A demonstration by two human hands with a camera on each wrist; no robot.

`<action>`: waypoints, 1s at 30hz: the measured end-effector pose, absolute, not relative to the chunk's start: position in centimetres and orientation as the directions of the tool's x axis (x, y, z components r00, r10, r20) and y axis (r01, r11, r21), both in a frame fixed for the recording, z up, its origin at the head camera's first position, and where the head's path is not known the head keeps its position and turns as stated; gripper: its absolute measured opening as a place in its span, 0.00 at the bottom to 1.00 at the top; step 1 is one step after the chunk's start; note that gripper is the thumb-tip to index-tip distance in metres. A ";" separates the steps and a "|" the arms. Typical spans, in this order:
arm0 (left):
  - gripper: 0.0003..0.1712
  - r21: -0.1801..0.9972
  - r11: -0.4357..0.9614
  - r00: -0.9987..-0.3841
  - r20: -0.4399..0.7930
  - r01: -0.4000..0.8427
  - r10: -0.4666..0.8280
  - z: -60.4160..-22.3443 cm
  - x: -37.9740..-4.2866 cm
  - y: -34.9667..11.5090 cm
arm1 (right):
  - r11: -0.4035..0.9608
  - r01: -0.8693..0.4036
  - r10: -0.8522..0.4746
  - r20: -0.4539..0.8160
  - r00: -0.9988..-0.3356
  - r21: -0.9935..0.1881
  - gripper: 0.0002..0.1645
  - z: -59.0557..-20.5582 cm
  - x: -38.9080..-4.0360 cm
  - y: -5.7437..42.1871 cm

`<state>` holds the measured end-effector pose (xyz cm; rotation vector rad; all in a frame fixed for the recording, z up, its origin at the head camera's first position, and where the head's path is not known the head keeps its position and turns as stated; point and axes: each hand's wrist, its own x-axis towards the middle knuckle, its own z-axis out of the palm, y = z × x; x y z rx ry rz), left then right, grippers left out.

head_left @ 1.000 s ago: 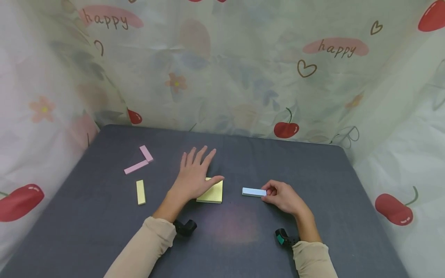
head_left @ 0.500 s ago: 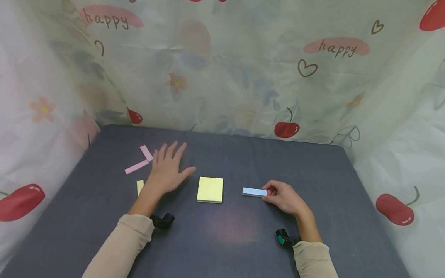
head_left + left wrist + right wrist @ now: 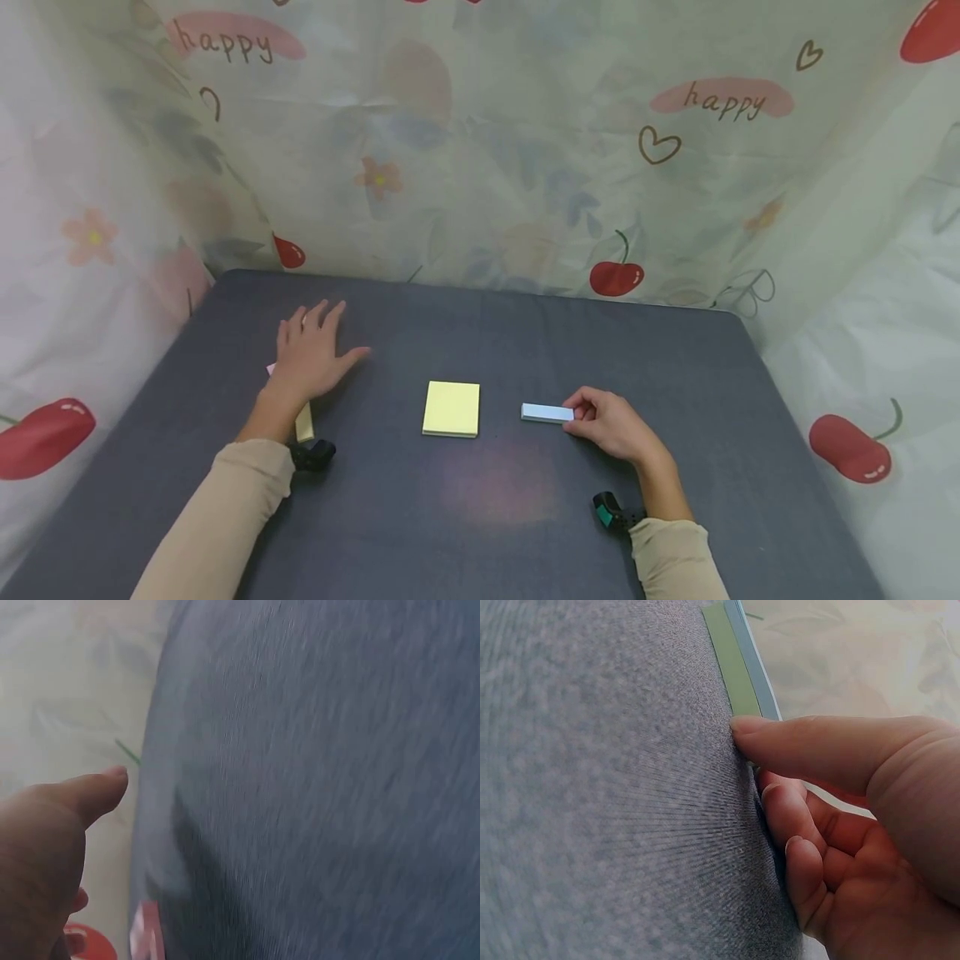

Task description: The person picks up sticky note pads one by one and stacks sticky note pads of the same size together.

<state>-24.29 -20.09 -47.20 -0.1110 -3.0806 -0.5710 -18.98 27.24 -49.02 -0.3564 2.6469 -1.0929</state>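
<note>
My left hand hovers at the left of the table with fingers spread and nothing held. Beneath it, the pink sticky-note strips are mostly hidden in the head view, where only a pink corner shows. A narrow yellow sticky-note pad sticks out from under the left wrist. To the right, my right hand pinches the right end of a narrow light-blue sticky-note pad between thumb and fingers. That pad lies at the table surface, and a green side of it shows in the right wrist view.
A square yellow sticky-note pad lies between the hands. Dark grey cloth covers the table. A printed curtain hangs behind and at both sides of it.
My left hand has moved left, off the square yellow pad and over the pink strips, its fingers still spread. The right hand keeps its pinch on the light-blue pad, unmoved.
</note>
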 end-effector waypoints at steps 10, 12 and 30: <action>0.55 0.378 0.924 -0.996 -0.040 0.062 0.083 -47.5 -25.4 -23.5 | 0.686 -0.119 -0.316 -0.147 -0.937 -0.718 0.09 -48.9 -18.9 27.2; 0.56 0.381 0.923 -0.995 -0.053 0.059 0.085 -47.5 -25.6 -24.0 | 0.685 -0.120 -0.316 -0.145 -0.938 -0.719 0.09 -48.9 -18.9 27.2; 0.51 0.370 0.929 -0.986 -0.160 -0.009 0.054 -48.0 -26.5 -25.3 | 0.681 -0.127 -0.320 -0.137 -0.937 -0.721 0.09 -49.0 -18.9 27.2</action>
